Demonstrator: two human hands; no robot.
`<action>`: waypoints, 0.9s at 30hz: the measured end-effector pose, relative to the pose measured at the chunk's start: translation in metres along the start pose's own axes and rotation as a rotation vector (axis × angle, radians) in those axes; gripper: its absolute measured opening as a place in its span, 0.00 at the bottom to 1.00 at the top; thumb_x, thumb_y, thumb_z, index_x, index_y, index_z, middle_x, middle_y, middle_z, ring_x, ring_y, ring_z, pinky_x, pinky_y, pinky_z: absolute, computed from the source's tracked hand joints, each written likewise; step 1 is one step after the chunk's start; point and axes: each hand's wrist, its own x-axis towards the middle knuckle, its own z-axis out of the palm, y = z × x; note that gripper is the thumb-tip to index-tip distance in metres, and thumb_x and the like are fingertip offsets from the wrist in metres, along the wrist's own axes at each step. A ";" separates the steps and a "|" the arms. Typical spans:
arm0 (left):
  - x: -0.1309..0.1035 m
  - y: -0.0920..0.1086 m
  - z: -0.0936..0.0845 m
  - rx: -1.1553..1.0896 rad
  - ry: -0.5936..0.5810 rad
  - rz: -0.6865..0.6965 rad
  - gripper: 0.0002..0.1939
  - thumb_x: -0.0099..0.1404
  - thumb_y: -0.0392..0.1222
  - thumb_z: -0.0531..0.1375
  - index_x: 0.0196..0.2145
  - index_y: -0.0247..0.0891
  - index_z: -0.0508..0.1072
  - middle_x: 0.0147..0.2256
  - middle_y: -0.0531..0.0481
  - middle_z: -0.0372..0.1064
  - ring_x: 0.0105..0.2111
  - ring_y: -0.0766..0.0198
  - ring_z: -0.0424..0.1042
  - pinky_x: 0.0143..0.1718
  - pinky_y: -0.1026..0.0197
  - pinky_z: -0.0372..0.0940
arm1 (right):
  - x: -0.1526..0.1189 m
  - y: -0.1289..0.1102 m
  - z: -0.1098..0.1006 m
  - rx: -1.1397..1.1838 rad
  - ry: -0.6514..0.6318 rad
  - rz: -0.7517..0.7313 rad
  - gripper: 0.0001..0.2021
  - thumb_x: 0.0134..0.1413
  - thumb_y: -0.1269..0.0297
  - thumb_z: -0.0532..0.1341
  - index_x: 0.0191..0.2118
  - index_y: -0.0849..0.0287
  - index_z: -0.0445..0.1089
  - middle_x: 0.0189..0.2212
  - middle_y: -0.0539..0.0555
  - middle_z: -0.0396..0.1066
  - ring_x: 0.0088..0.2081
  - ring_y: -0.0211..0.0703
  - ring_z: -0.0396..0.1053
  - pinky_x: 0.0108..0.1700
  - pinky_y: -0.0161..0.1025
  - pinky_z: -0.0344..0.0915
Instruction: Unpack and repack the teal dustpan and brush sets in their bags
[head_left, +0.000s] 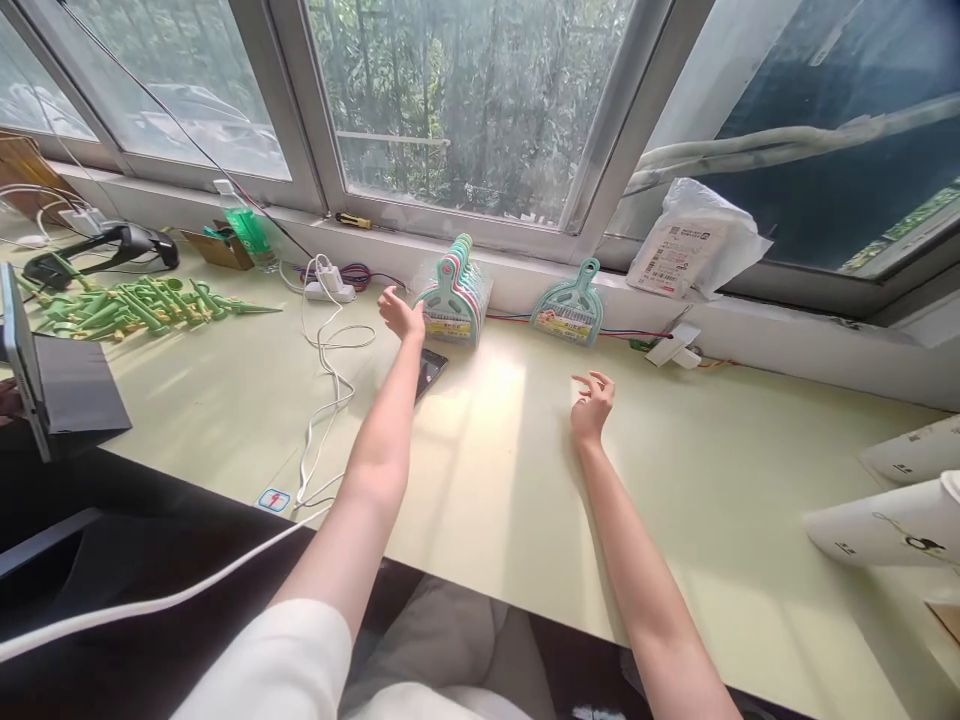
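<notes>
My left hand (403, 314) is at the left edge of a stack of small dustpan sets (454, 300), green, white and red, standing upright by the wall. Its fingers are loosely bent and apart from the thumb, with nothing visible between them. Whether it touches the stack I cannot tell. A dark phone (430, 372) lies beside my left wrist, partly hidden by the forearm. Over the table, my right hand (592, 405) has curved, spread fingers and holds nothing. Beyond it a single green dustpan set (570, 308) with a yellow label leans against the wall.
Green plastic pieces (142, 305) are heaped at the left, near a black headset (105, 252) and a bottle (247, 235). White cables (322, 350) run from a power strip (330, 287). A wrapped package (690, 240) rests on the sill; white cylinders (885, 522) lie at right.
</notes>
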 end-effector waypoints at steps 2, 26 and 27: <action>0.011 -0.016 -0.003 0.022 -0.220 -0.036 0.25 0.59 0.37 0.65 0.51 0.38 0.60 0.52 0.40 0.66 0.52 0.54 0.65 0.48 0.55 0.61 | -0.014 -0.011 -0.007 0.012 -0.033 0.014 0.22 0.44 0.79 0.49 0.42 0.58 0.72 0.51 0.60 0.61 0.43 0.43 0.69 0.41 0.40 0.70; -0.053 0.044 -0.034 -0.390 -0.416 0.431 0.17 0.56 0.37 0.62 0.45 0.42 0.77 0.48 0.47 0.69 0.43 0.60 0.71 0.48 0.58 0.66 | 0.074 0.010 0.051 -0.427 -0.408 -0.004 0.26 0.58 0.67 0.52 0.63 0.55 0.57 0.67 0.61 0.48 0.67 0.54 0.44 0.62 0.60 0.48; -0.073 0.049 -0.030 -0.452 -0.403 0.380 0.16 0.57 0.38 0.62 0.44 0.41 0.77 0.48 0.46 0.69 0.44 0.59 0.71 0.49 0.57 0.65 | 0.080 0.012 0.054 -0.420 -0.441 0.007 0.26 0.59 0.65 0.53 0.63 0.55 0.57 0.68 0.62 0.47 0.67 0.55 0.43 0.62 0.62 0.47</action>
